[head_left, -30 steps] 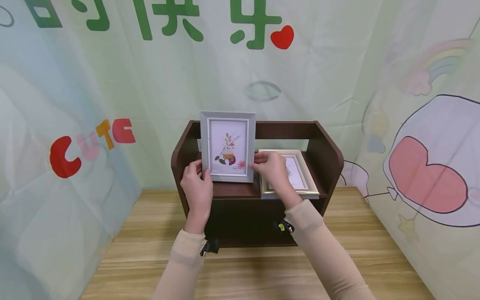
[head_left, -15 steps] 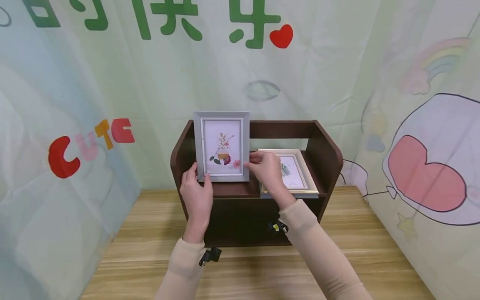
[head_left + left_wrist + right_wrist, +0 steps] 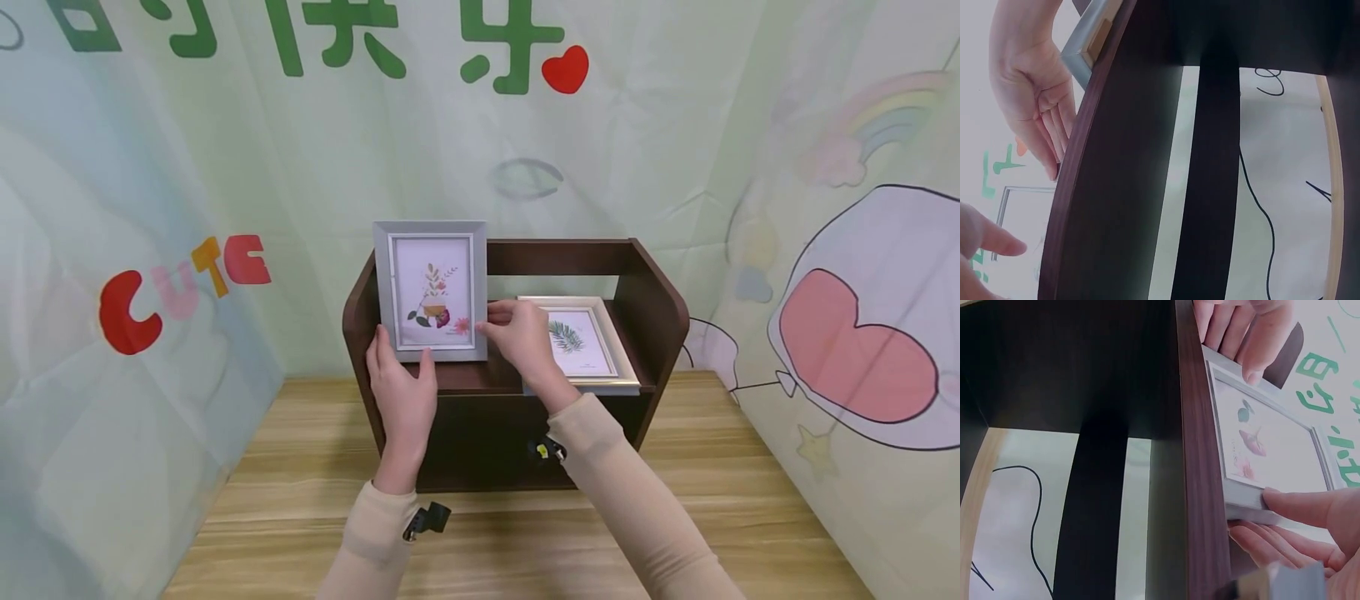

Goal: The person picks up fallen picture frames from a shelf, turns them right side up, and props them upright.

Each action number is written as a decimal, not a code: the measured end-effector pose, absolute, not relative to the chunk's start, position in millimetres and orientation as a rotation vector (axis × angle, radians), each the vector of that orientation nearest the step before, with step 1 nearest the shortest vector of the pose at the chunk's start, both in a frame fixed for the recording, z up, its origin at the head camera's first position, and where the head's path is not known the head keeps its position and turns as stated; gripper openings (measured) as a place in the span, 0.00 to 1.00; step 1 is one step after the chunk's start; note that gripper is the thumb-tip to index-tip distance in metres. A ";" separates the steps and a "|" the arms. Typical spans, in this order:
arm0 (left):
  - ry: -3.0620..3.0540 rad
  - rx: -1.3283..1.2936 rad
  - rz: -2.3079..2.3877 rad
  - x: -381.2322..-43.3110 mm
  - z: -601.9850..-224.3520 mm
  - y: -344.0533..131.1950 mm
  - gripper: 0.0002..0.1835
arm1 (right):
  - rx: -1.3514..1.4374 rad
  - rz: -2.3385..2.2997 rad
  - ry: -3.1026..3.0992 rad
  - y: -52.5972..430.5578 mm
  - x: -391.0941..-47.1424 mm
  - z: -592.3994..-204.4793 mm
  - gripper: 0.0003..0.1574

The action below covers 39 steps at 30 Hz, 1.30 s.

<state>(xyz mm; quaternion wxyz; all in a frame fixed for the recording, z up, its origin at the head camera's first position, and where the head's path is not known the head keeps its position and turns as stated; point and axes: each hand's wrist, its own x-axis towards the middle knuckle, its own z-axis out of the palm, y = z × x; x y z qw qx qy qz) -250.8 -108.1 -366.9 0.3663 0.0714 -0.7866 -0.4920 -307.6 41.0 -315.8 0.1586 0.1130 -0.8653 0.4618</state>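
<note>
A light grey picture frame (image 3: 431, 287) with a flower print stands upright on the upper shelf, at the left end of the dark brown rack (image 3: 667, 333). My left hand (image 3: 402, 396) holds its lower left corner, thumb on the front and fingers along the side, as the right wrist view shows. At the right edge, my right hand (image 3: 527, 343) pinches the frame between thumb and fingers. Some fingertips behind it are hidden in the head view. Beside that hand lies a gold-rimmed picture frame (image 3: 596, 342) with a green leaf print, face up on the same shelf.
The rack rests on a wood-grain table (image 3: 300, 467), with an open lower compartment below the shelf. A printed cloth backdrop (image 3: 322, 167) hangs behind and at both sides. Thin black cable (image 3: 1263, 206) shows through the rack's back opening in the left wrist view.
Both hands have moved the grey picture frame left along the shelf, towards the rack's left side. More of the leaf print now shows. The gold-rimmed frame has stayed put.
</note>
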 end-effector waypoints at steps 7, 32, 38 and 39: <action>-1.983 0.120 -1.229 -250.6 -366.4 -99.9 0.40 | 0.370 1.329 -2.503 52.2 -309.5 -314.0 0.20; -2.261 -0.281 -1.321 -255.7 -339.7 -42.8 0.25 | -0.006 1.020 -2.621 161.4 -284.2 -307.3 0.33; -2.392 -0.330 -1.307 -257.7 -341.0 -35.3 0.24 | -0.070 0.968 -2.690 174.5 -278.4 -316.5 0.32; -2.412 -0.335 -1.304 -258.2 -341.1 -34.3 0.24 | -0.071 0.961 -2.706 175.1 -277.8 -317.4 0.33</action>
